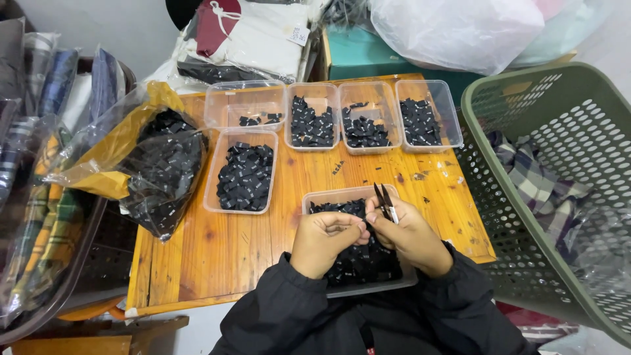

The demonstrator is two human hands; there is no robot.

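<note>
My left hand (323,242) is curled over a clear plastic tray (317,196) full of small black fabric labels (361,260), pinching one label between thumb and fingers. My right hand (411,235) grips a small pair of thread snips (385,200) whose blades point up and away from me, right next to the label in my left fingers. Both hands meet above the tray at the near edge of a wooden table (230,256). Black sleeves cover both my arms.
Several clear trays (313,117) of black labels line the table's far side, another tray (244,172) sits at mid left. A plastic bag (161,167) of labels spills at the left. A green perforated basket (552,184) with plaid cloth stands right. Bagged garments pile up left and behind.
</note>
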